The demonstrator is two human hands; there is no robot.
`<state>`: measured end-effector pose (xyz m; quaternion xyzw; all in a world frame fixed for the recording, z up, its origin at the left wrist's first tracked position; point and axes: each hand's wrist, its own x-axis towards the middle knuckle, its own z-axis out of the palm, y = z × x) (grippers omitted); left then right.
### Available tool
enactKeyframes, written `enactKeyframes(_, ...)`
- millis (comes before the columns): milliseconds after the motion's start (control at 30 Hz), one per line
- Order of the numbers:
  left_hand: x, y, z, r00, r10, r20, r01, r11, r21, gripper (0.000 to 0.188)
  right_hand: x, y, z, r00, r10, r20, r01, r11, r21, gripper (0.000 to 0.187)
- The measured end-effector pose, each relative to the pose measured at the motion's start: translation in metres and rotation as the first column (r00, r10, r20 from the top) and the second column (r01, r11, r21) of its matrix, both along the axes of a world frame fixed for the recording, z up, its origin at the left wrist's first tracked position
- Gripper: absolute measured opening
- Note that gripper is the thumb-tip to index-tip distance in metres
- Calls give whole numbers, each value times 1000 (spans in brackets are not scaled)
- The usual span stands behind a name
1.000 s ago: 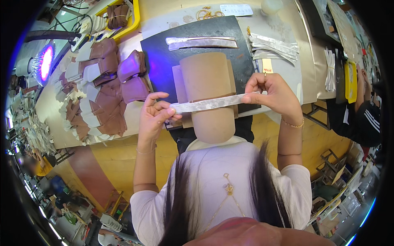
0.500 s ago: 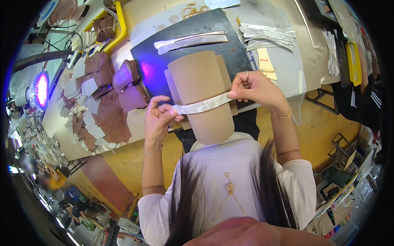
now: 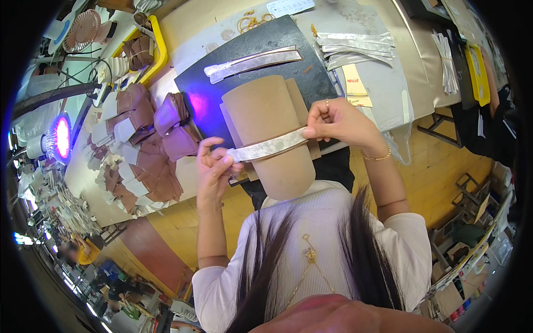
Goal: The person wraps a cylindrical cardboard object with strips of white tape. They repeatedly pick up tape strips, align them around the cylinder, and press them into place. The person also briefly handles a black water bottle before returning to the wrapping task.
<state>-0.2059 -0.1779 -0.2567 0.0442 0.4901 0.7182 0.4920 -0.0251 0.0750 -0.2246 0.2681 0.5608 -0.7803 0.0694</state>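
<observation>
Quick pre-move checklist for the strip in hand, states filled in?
1. Left hand on strip: ok, thumb and fingers pinch the left end of the silver strip.
2. Right hand on strip: ok, pinching its right end.
3. Strip placement: ok, crosswise over the tan curved form.
4. Strip's underside: cannot tell, hidden.
5. Loose strips apart from the form: ok, on the black board beyond it.
</observation>
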Motion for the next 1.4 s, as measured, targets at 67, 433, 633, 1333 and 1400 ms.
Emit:
enactKeyframes(67,-9,-10,13,997,55,-49,-54,998,29,46,4,4,14,1000,-14,-17,14,1000,15,24)
enactKeyframes(433,-21,-35,-13,996,-38,-81,32,996,-80,41,-9,-5,11,999,37,27,-37,999,1,19)
enactKeyframes(633,-13,-16,-34,994,-106,2,106,991,-80,39,-10,-8,-5,999,28,43,-24,997,-80,23)
enactKeyframes(1333,-2,-13,3,1000,-6,-12,7,999,54,44,-6,-12,60,928,43,-369,299,503,811,37)
enactKeyframes(1400,2,-12,7,999,43,-10,-43,996,79,45,-27,-52,59,800,526,-287,242,154,958,66)
